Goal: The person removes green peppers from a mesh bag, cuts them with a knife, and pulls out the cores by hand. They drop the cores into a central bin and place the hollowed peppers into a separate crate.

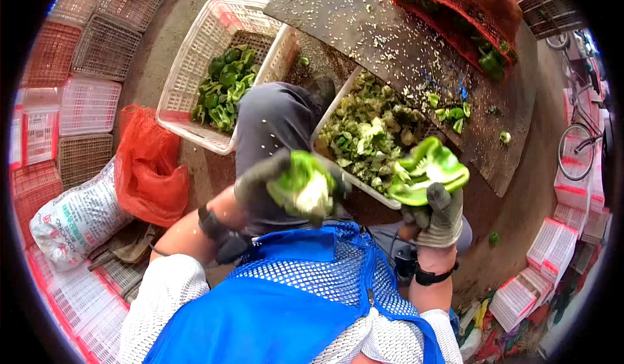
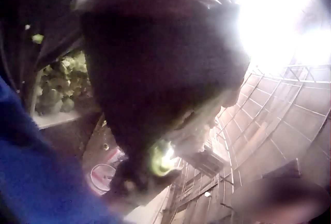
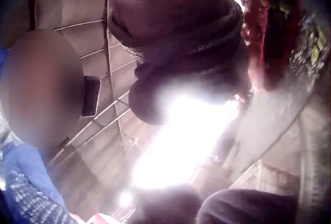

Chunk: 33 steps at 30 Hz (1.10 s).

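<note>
Green and glossy, one pepper half (image 1: 426,174) sits gripped in the right hand (image 1: 441,221); the left hand (image 1: 260,179) holds a blurred, pale-cored piece (image 1: 304,185). A loosened grip could drop either into the nearby crate (image 1: 374,194) of trimmings (image 1: 364,130).

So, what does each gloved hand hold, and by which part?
Left hand: green and white pepper piece, grip too blurred to place. Right hand: hollow cut green pepper, by its near edge.

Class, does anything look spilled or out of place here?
Yes: pale seeds lie scattered over the dark board, with green scraps near them. They look spilled because they lie loose, outside the crate of trimmings.
</note>
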Each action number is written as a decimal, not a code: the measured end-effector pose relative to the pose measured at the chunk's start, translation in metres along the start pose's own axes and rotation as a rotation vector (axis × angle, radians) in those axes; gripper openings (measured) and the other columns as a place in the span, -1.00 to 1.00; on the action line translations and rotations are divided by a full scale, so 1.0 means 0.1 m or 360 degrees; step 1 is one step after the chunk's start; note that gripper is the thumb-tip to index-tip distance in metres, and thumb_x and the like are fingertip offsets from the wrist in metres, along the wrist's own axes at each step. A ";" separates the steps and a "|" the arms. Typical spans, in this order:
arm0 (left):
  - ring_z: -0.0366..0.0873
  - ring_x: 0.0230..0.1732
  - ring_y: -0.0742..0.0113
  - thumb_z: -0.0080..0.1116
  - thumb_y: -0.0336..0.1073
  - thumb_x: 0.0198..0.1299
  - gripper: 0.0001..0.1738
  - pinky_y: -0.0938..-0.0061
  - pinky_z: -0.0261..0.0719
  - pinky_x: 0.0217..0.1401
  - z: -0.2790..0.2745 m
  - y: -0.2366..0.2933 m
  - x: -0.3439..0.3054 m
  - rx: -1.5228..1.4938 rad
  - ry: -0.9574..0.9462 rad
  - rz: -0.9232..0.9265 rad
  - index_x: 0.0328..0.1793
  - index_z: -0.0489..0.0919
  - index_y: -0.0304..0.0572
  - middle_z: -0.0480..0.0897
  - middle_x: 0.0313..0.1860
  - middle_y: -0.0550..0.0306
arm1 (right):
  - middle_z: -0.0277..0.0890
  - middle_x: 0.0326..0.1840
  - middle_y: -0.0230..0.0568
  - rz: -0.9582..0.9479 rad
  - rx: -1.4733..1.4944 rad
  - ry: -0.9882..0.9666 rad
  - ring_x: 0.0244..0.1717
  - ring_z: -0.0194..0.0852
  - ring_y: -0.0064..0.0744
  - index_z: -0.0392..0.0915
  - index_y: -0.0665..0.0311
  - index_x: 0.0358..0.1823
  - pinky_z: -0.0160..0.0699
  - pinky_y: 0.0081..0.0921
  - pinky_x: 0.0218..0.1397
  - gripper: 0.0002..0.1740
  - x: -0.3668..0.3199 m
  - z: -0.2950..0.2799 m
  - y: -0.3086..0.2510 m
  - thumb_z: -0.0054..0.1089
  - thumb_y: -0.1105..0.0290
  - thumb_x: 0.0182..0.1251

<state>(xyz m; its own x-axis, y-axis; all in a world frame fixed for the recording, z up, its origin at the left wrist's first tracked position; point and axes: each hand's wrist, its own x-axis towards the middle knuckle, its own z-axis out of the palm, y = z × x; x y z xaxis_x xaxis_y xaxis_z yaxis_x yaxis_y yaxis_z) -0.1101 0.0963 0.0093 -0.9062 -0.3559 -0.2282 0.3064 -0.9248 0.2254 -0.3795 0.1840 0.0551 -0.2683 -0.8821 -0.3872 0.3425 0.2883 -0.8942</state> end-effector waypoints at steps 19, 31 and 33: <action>0.56 0.20 0.01 -0.06 0.27 0.41 -0.29 0.12 0.51 0.34 -0.22 1.02 -0.45 -0.0063 0.0748 0.1896 0.29 0.49 -0.25 0.61 0.18 -0.12 | 0.53 0.20 -0.03 -0.0535 -0.0086 -0.1071 0.23 0.48 -0.27 0.15 0.26 0.49 0.42 -0.38 0.29 -0.05 1.42 2.49 0.61 0.22 -0.24 0.29; 0.45 0.33 -0.22 0.24 -0.13 0.20 -0.42 0.07 0.54 0.29 0.40 1.19 -0.28 0.3747 0.0154 0.1224 0.33 0.52 -0.19 0.48 0.34 -0.16 | 0.59 0.04 -0.24 -0.0019 0.0242 -0.1012 -0.02 0.55 -0.51 -0.04 0.08 0.61 0.58 -0.52 0.04 -0.01 1.23 1.57 0.50 0.32 -0.07 0.32; 0.52 0.24 -0.15 0.21 -0.35 0.13 -0.48 0.10 0.61 0.17 0.49 1.19 -0.26 0.3952 0.0045 0.0830 0.27 0.52 -0.23 0.53 0.24 -0.13 | 0.60 0.06 -0.18 0.0060 0.0338 -0.0979 0.05 0.56 -0.42 -0.06 0.13 0.61 0.56 -0.48 0.11 -0.07 1.10 1.46 0.58 0.18 -0.10 0.41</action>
<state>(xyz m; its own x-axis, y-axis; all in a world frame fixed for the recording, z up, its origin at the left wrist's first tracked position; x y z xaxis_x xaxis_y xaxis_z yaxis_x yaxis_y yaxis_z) -0.0647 0.0022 0.0883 -0.8993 -0.4065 0.1614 -0.3277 0.8706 0.3671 -0.2579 0.0497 -0.0069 0.2902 -0.9432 -0.1620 0.5288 0.2991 -0.7943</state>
